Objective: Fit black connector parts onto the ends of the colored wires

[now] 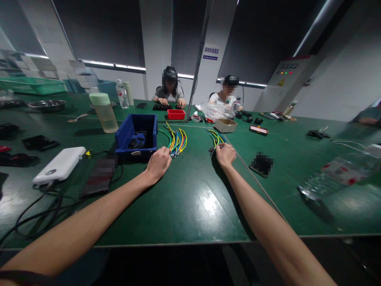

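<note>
A loose bundle of yellow, green, blue and red wires (179,140) with metal ring ends lies on the green table. My left hand (159,163) is closed at its left edge, fingertips pinched where green wires end. To the right is a smaller bundle of green, yellow and blue wires (219,138). My right hand (226,155) pinches wire at the near end of this bundle, fingers closed. Each hand's own fingers partly hide what it grips. A blue bin (136,150) with dark small parts inside stands just left of my left hand.
Behind the wires are a cardboard box (226,125) and a red tray (176,114). Left stand a green-lidded bottle (104,113) and a white power bank (61,165) with cables. A plastic bottle (336,174) lies right. Two people sit across the table (190,202), beyond a pole (199,59).
</note>
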`<action>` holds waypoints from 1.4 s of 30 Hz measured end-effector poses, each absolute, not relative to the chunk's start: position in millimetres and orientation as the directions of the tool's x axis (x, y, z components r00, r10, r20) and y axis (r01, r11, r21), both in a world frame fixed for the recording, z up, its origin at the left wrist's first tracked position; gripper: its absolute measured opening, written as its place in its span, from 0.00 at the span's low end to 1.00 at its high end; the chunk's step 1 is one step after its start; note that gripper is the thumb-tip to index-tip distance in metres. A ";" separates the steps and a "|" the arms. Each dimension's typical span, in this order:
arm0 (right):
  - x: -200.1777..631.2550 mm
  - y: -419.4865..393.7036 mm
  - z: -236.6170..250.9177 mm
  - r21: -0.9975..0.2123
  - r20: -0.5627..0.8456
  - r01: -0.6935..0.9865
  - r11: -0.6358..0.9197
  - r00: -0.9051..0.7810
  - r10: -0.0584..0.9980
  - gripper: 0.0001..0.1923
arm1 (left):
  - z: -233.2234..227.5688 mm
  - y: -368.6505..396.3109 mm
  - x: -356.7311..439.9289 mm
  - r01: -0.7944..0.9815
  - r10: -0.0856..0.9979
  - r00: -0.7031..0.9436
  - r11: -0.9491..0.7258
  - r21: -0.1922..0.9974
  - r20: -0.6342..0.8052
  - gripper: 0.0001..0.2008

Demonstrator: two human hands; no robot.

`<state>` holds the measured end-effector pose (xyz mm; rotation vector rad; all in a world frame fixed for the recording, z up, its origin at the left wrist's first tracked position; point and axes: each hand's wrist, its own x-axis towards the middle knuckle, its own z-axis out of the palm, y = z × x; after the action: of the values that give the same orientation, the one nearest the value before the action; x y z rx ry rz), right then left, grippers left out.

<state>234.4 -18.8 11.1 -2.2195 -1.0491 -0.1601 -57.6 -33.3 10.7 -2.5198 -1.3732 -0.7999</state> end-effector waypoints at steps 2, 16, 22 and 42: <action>234.3 -18.5 10.6 -0.524 0.379 0.725 -0.448 0.669 0.639 0.13 | 9.5 -32.2 -58.1 0.813 0.727 0.431 -0.570 0.121 0.534 0.09; 223.3 -21.4 15.7 -0.651 0.513 0.722 -0.234 0.646 0.566 0.12 | 11.0 -31.4 -58.0 0.777 0.724 0.373 -0.586 0.231 0.581 0.07; 221.6 -22.4 18.4 -0.694 0.497 0.695 -0.189 0.652 0.572 0.10 | 14.0 -34.0 -56.9 0.768 0.723 0.320 -0.577 0.279 0.612 0.07; 228.0 -11.1 9.7 -0.759 0.495 0.651 0.008 0.569 0.656 0.13 | 12.2 -28.5 -59.5 0.740 0.714 0.315 -0.598 0.309 0.626 0.07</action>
<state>228.0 -11.1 9.7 -1.6764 -1.1044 0.0057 -59.5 -28.5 12.2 -2.5189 -1.3928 -1.1690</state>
